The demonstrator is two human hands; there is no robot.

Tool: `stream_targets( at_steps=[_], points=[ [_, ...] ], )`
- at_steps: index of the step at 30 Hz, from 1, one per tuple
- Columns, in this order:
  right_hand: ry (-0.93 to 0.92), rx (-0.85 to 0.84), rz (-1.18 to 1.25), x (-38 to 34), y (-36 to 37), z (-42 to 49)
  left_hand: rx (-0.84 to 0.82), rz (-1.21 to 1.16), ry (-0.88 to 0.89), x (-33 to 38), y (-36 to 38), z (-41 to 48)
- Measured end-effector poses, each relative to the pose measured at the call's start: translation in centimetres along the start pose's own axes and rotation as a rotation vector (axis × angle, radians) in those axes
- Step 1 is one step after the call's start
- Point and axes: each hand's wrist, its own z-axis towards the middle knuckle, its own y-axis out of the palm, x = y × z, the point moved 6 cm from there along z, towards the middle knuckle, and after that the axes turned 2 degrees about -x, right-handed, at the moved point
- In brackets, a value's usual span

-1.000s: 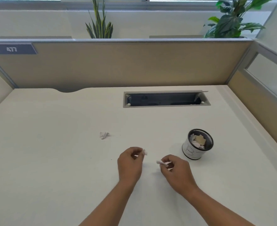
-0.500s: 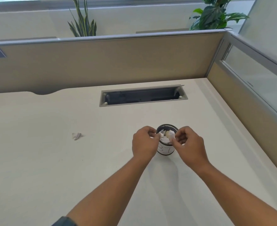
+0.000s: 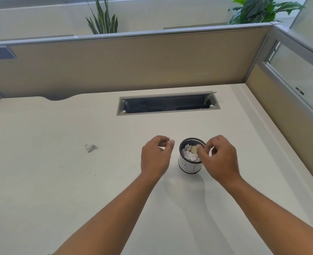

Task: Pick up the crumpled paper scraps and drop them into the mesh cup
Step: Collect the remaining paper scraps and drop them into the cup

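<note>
The black mesh cup (image 3: 190,167) with a white label stands on the desk, holding several crumpled white and tan paper scraps (image 3: 190,153). My left hand (image 3: 154,157) hovers just left of the cup, fingers curled but apart, with nothing in it. My right hand (image 3: 220,158) is at the cup's right rim, thumb and fingertips close together over the opening; I see no scrap between them. One crumpled white scrap (image 3: 90,147) lies on the desk well to the left.
A recessed cable tray opening (image 3: 167,104) sits in the white desk (image 3: 60,181) behind the cup. Beige partition walls (image 3: 133,63) close the back and right sides. Plants stand behind the partition.
Both hands carried small scraps from the desk up to the cup. The left hand has since drawn back left of the cup and hangs empty; the right stays at the rim.
</note>
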Motion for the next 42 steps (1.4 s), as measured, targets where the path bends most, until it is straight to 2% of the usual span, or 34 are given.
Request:
stream_targets(
  at_steps=[4, 8, 12, 16, 19, 24, 29, 36, 40, 42],
  points=[
    [-0.077, 0.088, 0.098, -1.4, -0.4, -1.2, 0.061, 0.043, -0.047, -3.5, -3.1, 0.6],
    [-0.089, 0.051, 0.196, -1.9, 1.1, -3.9, 0.146, 0.153, -0.103, -7.5, -7.3, 1.6],
    [-0.071, -0.166, 0.168, -1.7, 5.3, -8.1, 0.228, 0.294, -0.143, -10.9, -12.0, 3.1],
    [0.117, -0.474, 0.163, -1.3, 10.5, -11.9, 0.323, 0.441, -0.137, -13.2, -16.9, 5.4],
    [0.175, -0.550, 0.143, -1.6, 12.8, -13.4, 0.318, 0.508, -0.198, -15.1, -19.6, 7.6],
    [0.275, -0.521, 0.144, -2.7, 14.6, -13.8, 0.159, 0.478, -0.290, -18.2, -20.9, 10.0],
    [0.329, -0.465, 0.157, -3.9, 15.9, -13.8, 0.068, 0.405, -0.140, -16.8, -20.4, 10.3],
    [0.422, -0.368, 0.299, -6.5, 17.2, -12.7, -0.012, 0.020, 0.035, -11.6, -16.4, 3.9],
    [0.457, -0.258, 0.244, -5.9, 16.0, -10.5, -0.020, 0.038, 0.007, -12.2, -14.1, 0.3],
    [0.447, -0.273, 0.175, -4.8, 15.6, -8.9, -0.034, 0.170, 0.020, -13.4, -13.7, -1.1]
  ],
)
